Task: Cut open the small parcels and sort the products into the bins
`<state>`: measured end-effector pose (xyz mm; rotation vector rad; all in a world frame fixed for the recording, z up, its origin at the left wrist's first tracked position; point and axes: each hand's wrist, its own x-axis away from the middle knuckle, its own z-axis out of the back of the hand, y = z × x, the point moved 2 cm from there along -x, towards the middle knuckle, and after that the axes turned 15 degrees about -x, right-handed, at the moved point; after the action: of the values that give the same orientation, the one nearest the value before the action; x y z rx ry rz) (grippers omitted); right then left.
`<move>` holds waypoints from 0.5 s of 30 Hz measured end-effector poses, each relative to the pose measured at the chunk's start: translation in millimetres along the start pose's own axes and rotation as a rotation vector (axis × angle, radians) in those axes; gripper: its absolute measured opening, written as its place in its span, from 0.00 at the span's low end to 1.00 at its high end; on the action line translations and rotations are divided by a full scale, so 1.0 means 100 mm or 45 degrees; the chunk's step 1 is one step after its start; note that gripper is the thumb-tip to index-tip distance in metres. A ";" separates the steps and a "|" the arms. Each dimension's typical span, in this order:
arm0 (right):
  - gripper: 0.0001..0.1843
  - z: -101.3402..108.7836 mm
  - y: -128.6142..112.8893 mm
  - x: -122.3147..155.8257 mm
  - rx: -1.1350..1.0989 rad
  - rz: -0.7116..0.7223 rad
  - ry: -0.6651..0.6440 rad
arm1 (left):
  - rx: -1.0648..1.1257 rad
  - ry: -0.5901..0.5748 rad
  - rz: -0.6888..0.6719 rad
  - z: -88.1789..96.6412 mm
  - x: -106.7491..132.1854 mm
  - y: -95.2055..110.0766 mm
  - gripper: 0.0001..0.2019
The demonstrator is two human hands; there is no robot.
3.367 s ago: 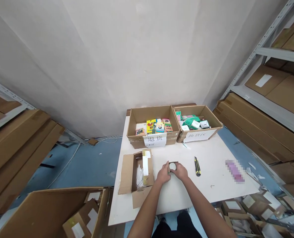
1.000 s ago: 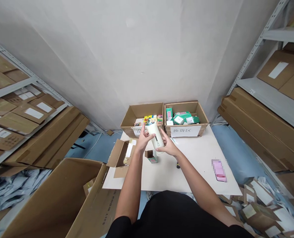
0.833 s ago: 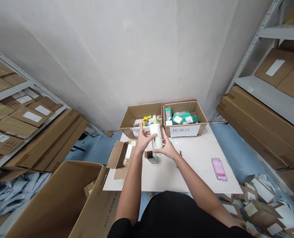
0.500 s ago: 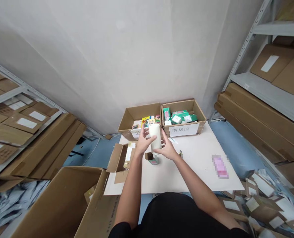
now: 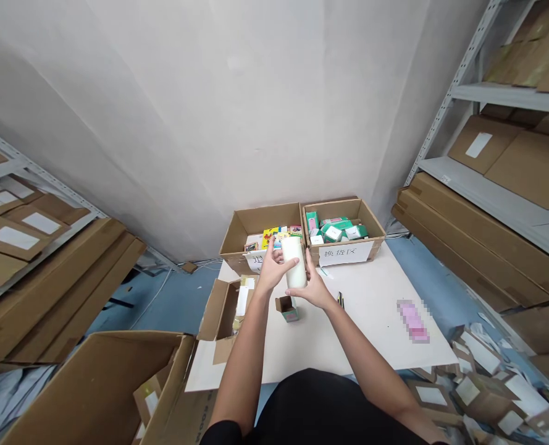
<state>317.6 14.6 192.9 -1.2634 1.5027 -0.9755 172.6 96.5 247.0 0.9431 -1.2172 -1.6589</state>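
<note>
Between my two hands I hold a pale cream cylinder (image 5: pixel 294 256), shaped like a cup or tumbler, tilted slightly above the table. My left hand (image 5: pixel 272 267) grips its left side, with the thumb across the front. My right hand (image 5: pixel 315 285) supports it low on the right, the thumb near its bottom. Just below stands a small open green carton (image 5: pixel 288 309), its dark inside showing. An opened cardboard box (image 5: pixel 225 309) lies left of my left forearm. Right of my right hand lies a dark and yellow utility knife (image 5: pixel 340 301).
Two labelled cardboard bins stand at the table's back: the left bin (image 5: pixel 237 238) holds colourful packs, the right bin (image 5: pixel 373 230) green-and-white boxes. A pixelated pink item (image 5: pixel 413 321) lies on the white table (image 5: pixel 371 340). A large carton (image 5: pixel 102 364) and loaded shelves (image 5: pixel 524 185) flank it.
The view has shifted, so the table and bins appear slightly lower. Both hands still hold the cream cylinder, with little change in grip.
</note>
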 end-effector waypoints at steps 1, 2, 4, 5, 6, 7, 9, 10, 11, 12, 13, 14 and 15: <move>0.77 -0.03 0.02 -0.02 -0.072 -0.016 -0.026 | 0.047 -0.035 0.005 0.03 -0.01 -0.01 0.66; 0.76 -0.06 0.04 -0.04 -0.132 -0.034 -0.037 | 0.091 -0.075 0.008 0.06 -0.03 -0.01 0.66; 0.76 -0.10 0.09 -0.07 -0.143 -0.069 0.014 | 0.127 -0.132 0.007 0.13 -0.06 -0.03 0.64; 0.78 -0.11 0.12 -0.09 -0.093 -0.079 0.070 | 0.110 -0.132 0.007 0.16 -0.08 -0.04 0.63; 0.79 -0.13 0.14 -0.10 -0.022 -0.083 0.129 | 0.081 -0.109 0.013 0.20 -0.10 -0.06 0.64; 0.81 -0.15 0.16 -0.11 0.044 -0.079 0.175 | 0.054 -0.072 0.023 0.23 -0.12 -0.09 0.64; 0.80 -0.20 0.19 -0.13 0.093 -0.070 0.175 | 0.049 -0.013 0.053 0.31 -0.16 -0.15 0.66; 0.78 -0.24 0.21 -0.13 0.070 -0.070 0.131 | 0.078 -0.006 0.063 0.34 -0.18 -0.19 0.67; 0.76 -0.27 0.22 -0.14 0.031 -0.074 0.080 | 0.118 -0.020 0.063 0.37 -0.19 -0.22 0.67; 0.75 -0.30 0.24 -0.14 -0.007 -0.084 0.037 | 0.159 -0.047 0.051 0.40 -0.20 -0.26 0.67; 0.74 -0.32 0.25 -0.14 -0.028 -0.094 0.018 | 0.185 -0.072 0.031 0.42 -0.21 -0.29 0.66; 0.75 -0.33 0.27 -0.15 -0.024 -0.099 0.031 | 0.188 -0.086 0.010 0.44 -0.21 -0.32 0.66; 0.76 -0.34 0.28 -0.15 0.002 -0.096 0.070 | 0.171 -0.084 -0.004 0.46 -0.21 -0.35 0.65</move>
<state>277.9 35.0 177.5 -1.3100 1.5051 -1.0680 131.3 136.7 226.2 0.9788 -1.3861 -1.6381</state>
